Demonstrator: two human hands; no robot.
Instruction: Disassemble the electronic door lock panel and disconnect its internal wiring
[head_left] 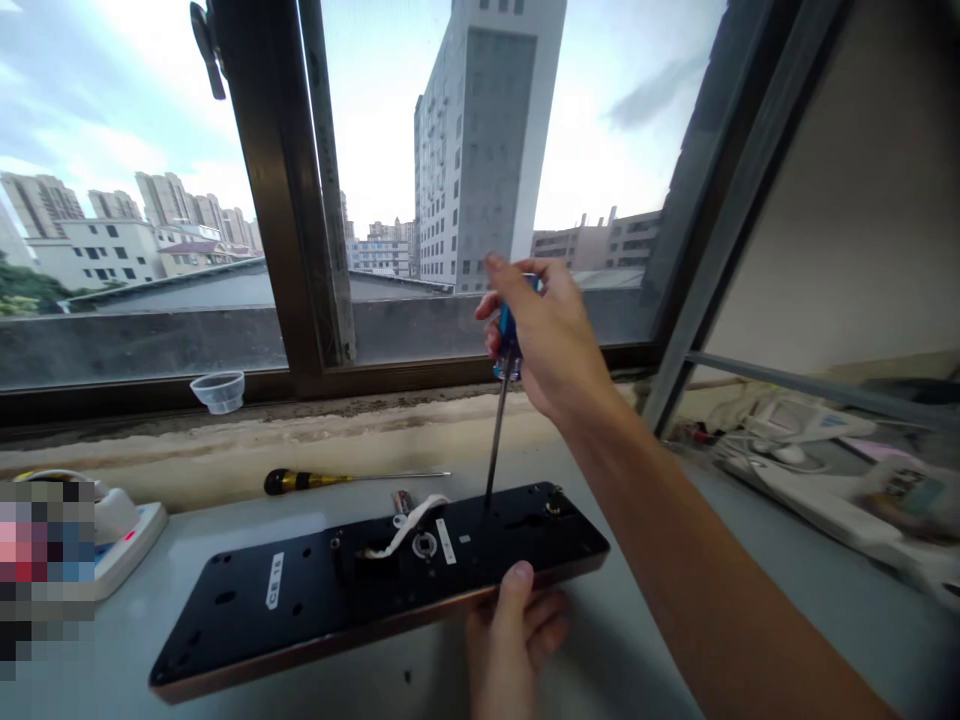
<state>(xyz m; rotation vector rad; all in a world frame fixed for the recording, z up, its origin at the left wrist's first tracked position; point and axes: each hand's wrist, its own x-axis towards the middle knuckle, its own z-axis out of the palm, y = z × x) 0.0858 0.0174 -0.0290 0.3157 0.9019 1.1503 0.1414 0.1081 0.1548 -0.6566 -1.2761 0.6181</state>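
Two hands of yours meet at the black panel (375, 592): above it, your right hand (546, 325) curls its fingers around the blue screwdriver (499, 430), tip on the panel; your left hand (511, 635) clasps its near edge, thumb uppermost, fingers beneath.

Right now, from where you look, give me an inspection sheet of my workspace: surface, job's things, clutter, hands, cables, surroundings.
Surface: grey-blue table, with a small dark speck on it.
Job's things: black panel; blue-handled screwdriver, its tip at the panel's upper face.
Clutter: black-and-yellow screwdriver lying behind the panel; white power strip at left; clear cup by the window.
Hands: left hand grips the panel's near edge; right hand grips the blue-handled screwdriver.
Cables: white cable curving out of the panel's opening.
Surroundings: buildings outside; pale items at right, too blurred to identify fully.
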